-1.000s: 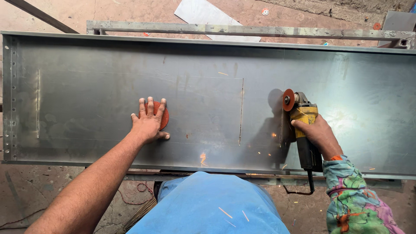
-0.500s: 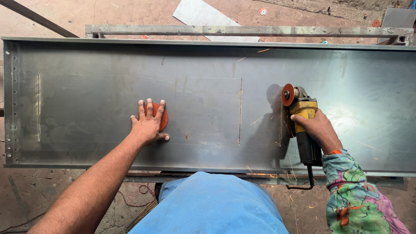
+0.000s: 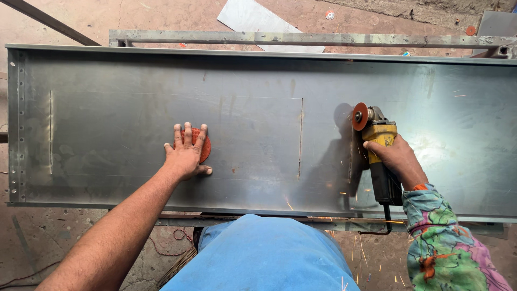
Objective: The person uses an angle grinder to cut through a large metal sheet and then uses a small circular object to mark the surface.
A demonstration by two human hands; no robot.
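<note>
A long grey metal sheet (image 3: 118,97) with folded edges lies flat in front of me. My left hand (image 3: 187,153) presses palm-down on it, fingers spread, covering a loose orange cutting disc (image 3: 205,145). My right hand (image 3: 394,156) grips a yellow and black angle grinder (image 3: 379,153) whose orange disc (image 3: 360,116) meets the sheet on a scribed line. Small sparks fly toward me below the grinder. A thin cut line (image 3: 300,139) runs across the sheet between my hands.
A steel angle frame (image 3: 301,39) runs behind the sheet. A loose metal offcut (image 3: 258,21) lies on the dirt floor beyond it. The grinder's black cord (image 3: 385,221) hangs over the near edge. Another cut line (image 3: 51,132) marks the left end.
The grinder has moved slightly away from me along its line. The left hand has stayed on the disc.
</note>
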